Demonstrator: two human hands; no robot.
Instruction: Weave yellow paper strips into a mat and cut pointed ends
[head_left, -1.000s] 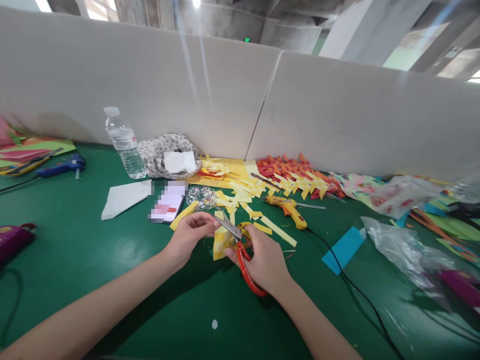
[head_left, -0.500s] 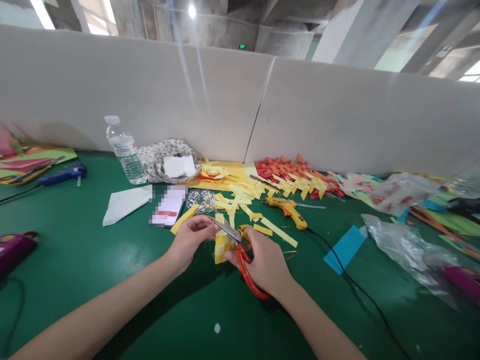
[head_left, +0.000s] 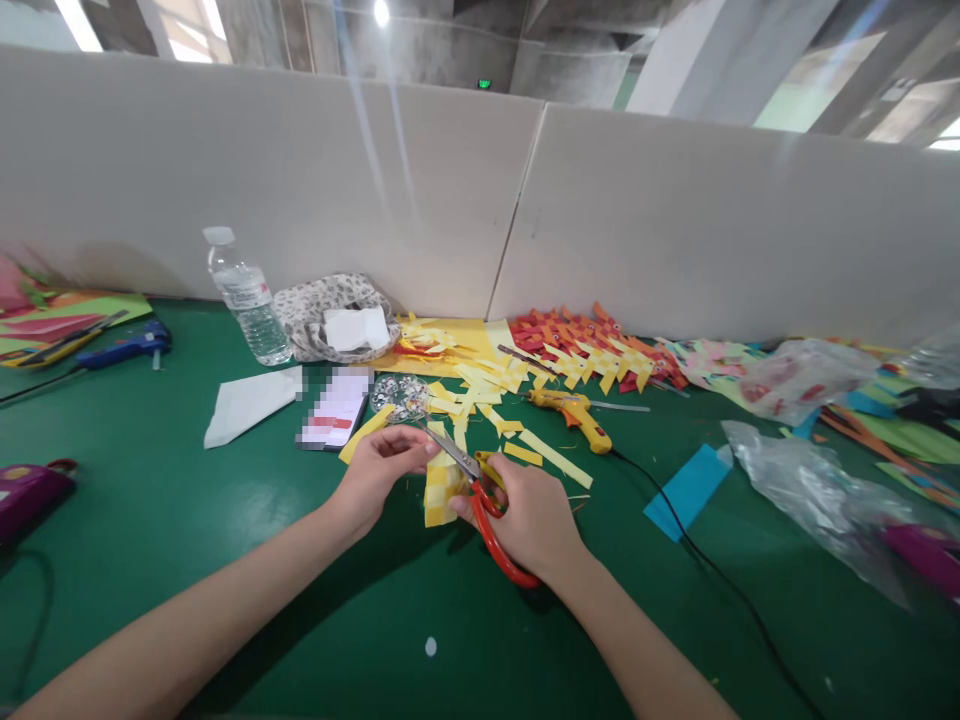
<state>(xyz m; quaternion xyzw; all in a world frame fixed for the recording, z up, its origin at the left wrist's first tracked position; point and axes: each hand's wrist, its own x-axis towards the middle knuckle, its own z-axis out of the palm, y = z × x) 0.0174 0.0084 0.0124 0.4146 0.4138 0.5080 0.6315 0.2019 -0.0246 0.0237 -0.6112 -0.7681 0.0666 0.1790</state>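
At the far left of the green worktop lies a blue glue gun, and nearer the wall stands a water bottle. Next comes our left hand. Its fingers are closed in a pinch on the upper edge of the woven yellow piece, which is held just above the worktop between both hands. The scissors touch this piece at its top. Our right hand grips their red handles, fingers closed through the loops; we cannot tell if the blades are apart. Further right lie loose yellow strips and a yellow glue gun, and by the wall a row of orange and yellow woven pieces. We judge that many pieces are made already, this one is being trimmed, and the loose strips remain unused.
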